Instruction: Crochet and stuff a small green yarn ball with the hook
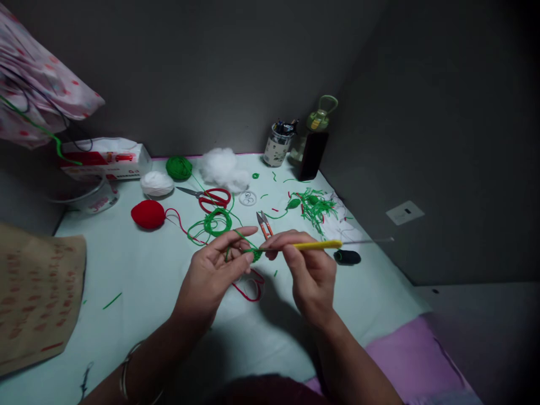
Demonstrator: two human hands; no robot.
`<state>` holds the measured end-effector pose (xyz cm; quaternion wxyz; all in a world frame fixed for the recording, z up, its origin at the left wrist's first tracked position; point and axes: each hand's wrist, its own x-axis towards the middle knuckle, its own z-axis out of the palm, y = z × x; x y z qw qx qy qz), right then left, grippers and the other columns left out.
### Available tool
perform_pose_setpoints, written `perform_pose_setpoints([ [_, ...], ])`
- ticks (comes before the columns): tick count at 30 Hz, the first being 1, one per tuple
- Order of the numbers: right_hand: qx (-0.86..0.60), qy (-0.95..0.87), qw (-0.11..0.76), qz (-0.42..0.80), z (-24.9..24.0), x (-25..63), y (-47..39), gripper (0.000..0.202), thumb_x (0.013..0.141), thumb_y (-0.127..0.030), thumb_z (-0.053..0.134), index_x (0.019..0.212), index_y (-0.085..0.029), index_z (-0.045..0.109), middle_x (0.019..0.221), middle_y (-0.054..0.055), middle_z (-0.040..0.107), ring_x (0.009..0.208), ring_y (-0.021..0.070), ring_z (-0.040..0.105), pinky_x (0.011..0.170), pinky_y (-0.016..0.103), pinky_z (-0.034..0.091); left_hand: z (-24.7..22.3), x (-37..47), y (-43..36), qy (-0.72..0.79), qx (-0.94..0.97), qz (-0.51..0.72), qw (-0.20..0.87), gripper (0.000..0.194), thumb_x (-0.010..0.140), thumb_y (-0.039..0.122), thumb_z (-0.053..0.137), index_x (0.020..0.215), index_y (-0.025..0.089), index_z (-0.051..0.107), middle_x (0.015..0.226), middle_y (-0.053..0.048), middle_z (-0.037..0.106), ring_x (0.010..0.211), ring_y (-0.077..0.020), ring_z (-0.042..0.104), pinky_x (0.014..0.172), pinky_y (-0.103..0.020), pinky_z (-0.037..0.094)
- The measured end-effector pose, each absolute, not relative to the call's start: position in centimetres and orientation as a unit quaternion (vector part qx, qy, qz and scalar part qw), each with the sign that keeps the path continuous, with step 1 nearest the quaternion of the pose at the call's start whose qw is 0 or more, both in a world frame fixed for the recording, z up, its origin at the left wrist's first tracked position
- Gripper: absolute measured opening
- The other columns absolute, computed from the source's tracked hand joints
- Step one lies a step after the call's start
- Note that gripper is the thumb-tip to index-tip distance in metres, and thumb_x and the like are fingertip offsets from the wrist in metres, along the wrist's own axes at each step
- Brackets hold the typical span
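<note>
My left hand (217,273) pinches a small piece of green crochet (255,255) between thumb and fingers, with green yarn running over the raised index finger. In my right hand (310,275) is a crochet hook with a yellow handle (318,245); its metal tip meets the green piece. Loose loops of green yarn (217,223) lie just beyond my left hand, and the strand leads back toward a green yarn ball (179,167). Under my hands a loop of red yarn (253,298) rests on the table. Orange thread snips (265,225) lie right behind my fingertips.
Red-handled scissors (214,199), a red yarn ball (147,214), a white yarn ball (157,183) and white stuffing (223,169) sit behind. At right are green yarn scraps (318,211), a black phone (313,156) and a pen cup (278,146). A brown paper bag (40,298) stands left.
</note>
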<state>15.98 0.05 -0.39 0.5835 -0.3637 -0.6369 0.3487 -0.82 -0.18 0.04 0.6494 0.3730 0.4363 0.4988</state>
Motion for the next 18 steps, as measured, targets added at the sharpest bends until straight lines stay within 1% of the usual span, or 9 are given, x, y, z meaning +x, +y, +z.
perform_pose_setpoints([
  [3, -0.342, -0.738, 0.546, 0.202, -0.2, 15.8, -0.3, 0.023, 0.1, -0.01, 0.049, 0.11, -0.022, 0.067, 0.093, 0.006, 0.073, 0.085, 0.0182, 0.069, 0.075, 0.036, 0.058, 0.2, -0.6, -0.4, 0.476, 0.398, 0.519, 0.588, 0.029, 0.08, 0.016, 0.081, 0.107, 0.027, 0.081, 0.082, 0.002, 0.063, 0.073, -0.0092, 0.056, 0.072, -0.018, 0.048],
  [5, -0.339, -0.786, 0.509, 0.089, -0.4, 15.6, -0.4, 0.024, 0.098, -0.009, 0.052, 0.114, -0.021, 0.066, 0.092, 0.008, 0.073, 0.086, 0.0198, 0.069, 0.074, 0.036, 0.059, 0.1, -0.5, -0.6, 0.489, 0.413, 0.537, 0.549, 0.031, 0.078, 0.013, 0.081, 0.106, 0.026, 0.082, 0.084, 0.002, 0.064, 0.074, -0.0093, 0.056, 0.074, -0.017, 0.049],
  [7, -0.345, -0.812, 0.471, -0.006, -0.7, 15.5, -0.6, 0.025, 0.096, -0.011, 0.059, 0.117, -0.021, 0.068, 0.096, 0.009, 0.074, 0.09, 0.0216, 0.07, 0.074, 0.036, 0.059, 0.0, -0.5, -0.6, 0.465, 0.398, 0.538, 0.58, 0.039, 0.078, 0.013, 0.082, 0.115, 0.027, 0.079, 0.083, 0.003, 0.064, 0.065, -0.0066, 0.053, 0.064, -0.015, 0.046],
  [9, -0.35, -0.814, 0.462, -0.036, -0.9, 15.6, -0.7, 0.028, 0.095, -0.013, 0.063, 0.119, -0.025, 0.07, 0.103, 0.009, 0.074, 0.096, 0.0225, 0.071, 0.076, 0.037, 0.06, 0.0, -0.7, -0.5, 0.407, 0.347, 0.507, 0.676, 0.046, 0.08, 0.016, 0.081, 0.125, 0.027, 0.075, 0.073, 0.006, 0.058, 0.05, -0.0028, 0.039, 0.05, -0.012, 0.038],
  [11, -0.351, -0.784, 0.511, 0.023, -0.9, 15.6, -0.7, 0.028, 0.096, -0.014, 0.061, 0.119, -0.028, 0.071, 0.103, 0.007, 0.074, 0.095, 0.0218, 0.071, 0.076, 0.037, 0.06, 0.2, -0.9, -0.2, 0.358, 0.285, 0.471, 0.754, 0.044, 0.084, 0.02, 0.079, 0.127, 0.023, 0.073, 0.059, 0.01, 0.046, 0.044, -0.0016, 0.024, 0.051, -0.012, 0.04],
  [13, -0.361, -0.711, 0.585, 0.146, -0.9, 15.6, -0.4, 0.024, 0.099, -0.016, 0.056, 0.112, -0.027, 0.073, 0.096, 0.006, 0.073, 0.087, 0.0205, 0.069, 0.072, 0.037, 0.059, 0.5, -1.1, 0.1, 0.347, 0.241, 0.464, 0.778, 0.038, 0.085, 0.021, 0.078, 0.123, 0.019, 0.075, 0.053, 0.012, 0.038, 0.044, -0.002, 0.019, 0.065, -0.017, 0.051],
  [14, -0.363, -0.667, 0.614, 0.215, -0.9, 15.6, -0.2, 0.023, 0.1, -0.017, 0.054, 0.107, -0.026, 0.074, 0.092, 0.005, 0.073, 0.081, 0.0194, 0.068, 0.069, 0.037, 0.058, 0.6, -1.1, 0.2, 0.351, 0.233, 0.471, 0.775, 0.037, 0.085, 0.02, 0.078, 0.121, 0.019, 0.076, 0.055, 0.012, 0.041, 0.045, -0.0018, 0.019, 0.072, -0.021, 0.054],
  [16, -0.352, -0.605, 0.637, 0.323, -0.9, 15.5, 0.2, 0.021, 0.101, -0.021, 0.055, 0.099, -0.025, 0.076, 0.087, 0.004, 0.072, 0.073, 0.0174, 0.064, 0.068, 0.037, 0.056, 0.8, -1.1, 0.2, 0.358, 0.245, 0.484, 0.76, 0.038, 0.082, 0.019, 0.08, 0.12, 0.021, 0.077, 0.066, 0.009, 0.053, 0.046, -0.0009, 0.023, 0.078, -0.026, 0.056],
  [18, -0.343, -0.6, 0.624, 0.365, -1.0, 15.4, 0.5, 0.019, 0.1, -0.023, 0.058, 0.097, -0.025, 0.077, 0.089, 0.004, 0.072, 0.077, 0.0177, 0.065, 0.07, 0.037, 0.055, 0.7, -0.9, 0.1, 0.361, 0.28, 0.485, 0.746, 0.038, 0.081, 0.02, 0.082, 0.119, 0.024, 0.077, 0.078, 0.005, 0.06, 0.051, -0.0024, 0.035, 0.078, -0.026, 0.054],
])
